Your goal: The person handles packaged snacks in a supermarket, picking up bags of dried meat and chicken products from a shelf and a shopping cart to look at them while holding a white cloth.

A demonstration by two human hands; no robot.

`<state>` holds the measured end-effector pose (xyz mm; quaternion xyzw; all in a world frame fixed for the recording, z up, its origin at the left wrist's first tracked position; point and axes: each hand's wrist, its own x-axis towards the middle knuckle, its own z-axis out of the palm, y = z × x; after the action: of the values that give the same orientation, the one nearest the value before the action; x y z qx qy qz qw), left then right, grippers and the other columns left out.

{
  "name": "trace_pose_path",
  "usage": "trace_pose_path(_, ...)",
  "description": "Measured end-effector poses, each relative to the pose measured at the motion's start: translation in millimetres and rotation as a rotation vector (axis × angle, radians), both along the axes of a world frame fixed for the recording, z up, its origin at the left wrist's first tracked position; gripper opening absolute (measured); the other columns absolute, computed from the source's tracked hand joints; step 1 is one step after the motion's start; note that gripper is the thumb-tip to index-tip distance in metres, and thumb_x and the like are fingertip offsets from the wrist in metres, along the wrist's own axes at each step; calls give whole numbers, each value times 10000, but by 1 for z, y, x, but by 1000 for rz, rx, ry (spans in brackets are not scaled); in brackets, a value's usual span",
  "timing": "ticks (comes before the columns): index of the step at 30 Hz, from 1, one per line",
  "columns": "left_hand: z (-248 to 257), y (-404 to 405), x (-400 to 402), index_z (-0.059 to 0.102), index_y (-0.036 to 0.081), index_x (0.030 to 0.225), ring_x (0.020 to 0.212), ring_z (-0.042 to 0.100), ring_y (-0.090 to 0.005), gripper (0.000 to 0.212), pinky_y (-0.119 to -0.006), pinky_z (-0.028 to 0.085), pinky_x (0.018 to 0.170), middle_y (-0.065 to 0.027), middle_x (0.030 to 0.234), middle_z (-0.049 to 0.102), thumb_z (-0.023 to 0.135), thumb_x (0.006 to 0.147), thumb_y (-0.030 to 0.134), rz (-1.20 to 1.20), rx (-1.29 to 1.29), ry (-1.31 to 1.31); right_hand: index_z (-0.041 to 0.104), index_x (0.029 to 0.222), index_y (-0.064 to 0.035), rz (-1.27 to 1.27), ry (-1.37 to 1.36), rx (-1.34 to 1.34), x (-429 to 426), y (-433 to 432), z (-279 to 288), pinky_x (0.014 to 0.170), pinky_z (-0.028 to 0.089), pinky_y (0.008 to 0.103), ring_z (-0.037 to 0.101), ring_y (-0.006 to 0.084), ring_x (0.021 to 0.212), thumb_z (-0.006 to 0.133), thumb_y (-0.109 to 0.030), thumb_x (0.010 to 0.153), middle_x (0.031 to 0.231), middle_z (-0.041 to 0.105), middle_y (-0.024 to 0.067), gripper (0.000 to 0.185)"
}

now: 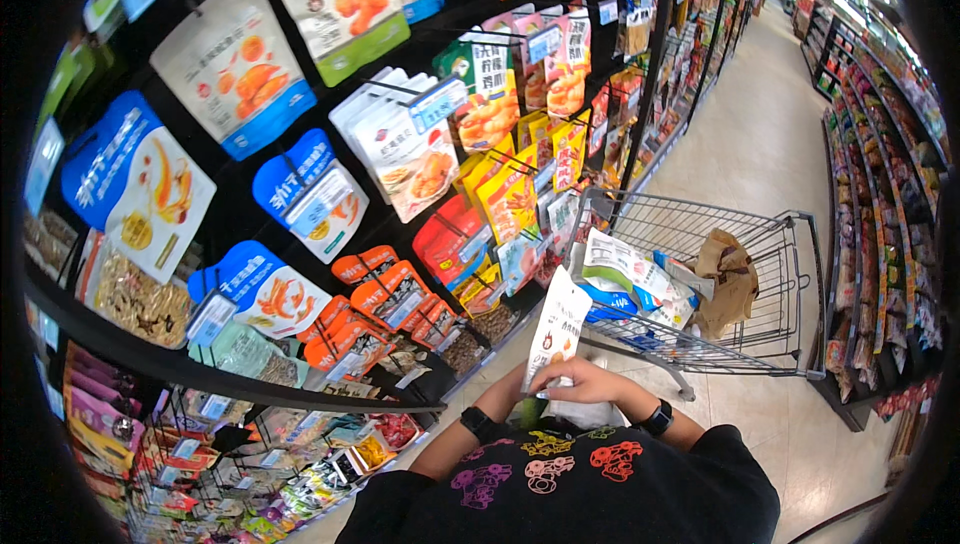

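Before my chest, a white snack pouch point(556, 319) with printed writing and a food picture stands nearly upright between my hands. My right hand point(581, 381) grips its lower part, fingers bent across the front. At the pouch's lower left edge is my left hand point(515, 379), pressed up against it; its fingers are mostly hidden behind the pouch. Just beyond the pouch stands a wire shopping cart point(780, 296). In it lie a white and green pouch point(616, 262), a blue and white pouch point(609, 307) and a crumpled brown paper bag point(726, 281).
On my left, a dark shelf rack point(315, 394) carries hanging snack pouches, among them a blue and white one point(142, 184) and several orange packets point(390, 292). A curved shelf of packaged goods point(870, 244) borders the right side. The tiled aisle floor point(742, 123) runs away between them.
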<state>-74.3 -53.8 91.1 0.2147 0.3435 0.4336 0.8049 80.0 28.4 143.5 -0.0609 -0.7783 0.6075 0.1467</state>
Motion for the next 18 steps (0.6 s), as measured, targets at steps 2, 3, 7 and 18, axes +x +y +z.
trace_pose_path(2, 4, -25, -4, 357, 61, 1202, 970, 471, -160, 534, -292, 390, 828, -72, 1123, 463, 283, 860, 464, 33, 7, -66, 568, 891, -17, -19, 29, -65, -4, -13, 7, 721, 416, 259, 532, 138, 767, 508, -61, 783, 801, 580, 47, 132)
trace_pose_path(3, 10, -33, -5, 353, 60, 1204, 974, 469, -164, 538, -295, 389, 829, -74, 1126, 460, 282, 859, 467, 57, 20, -89, 568, 891, -17, -11, 37, -54, -3, -16, 3, 721, 416, 259, 532, 138, 767, 508, -61, 783, 801, 580, 47, 132)
trace_pose_path(7, 32, -23, 3, 339, 54, 1211, 990, 461, -176, 558, -306, 387, 835, -83, 1140, 449, 281, 853, 479, 151, 141, -189, 562, 786, -32, -734, -58, -355, 4, -4, -34, 610, 412, 211, 509, 89, 677, 522, -143, 799, 743, 563, 21, 119)
trace_pose_path(18, 62, -26, 39, 300, 40, 1232, 1036, 439, -211, 615, -339, 382, 851, -107, 1178, 419, 279, 838, 512, 194, 220, -306, 503, 1030, -42, -459, -33, -1420, 40, 8, -15, 764, 443, 344, 545, 216, 872, 503, -224, 810, 976, 559, 123, 285)
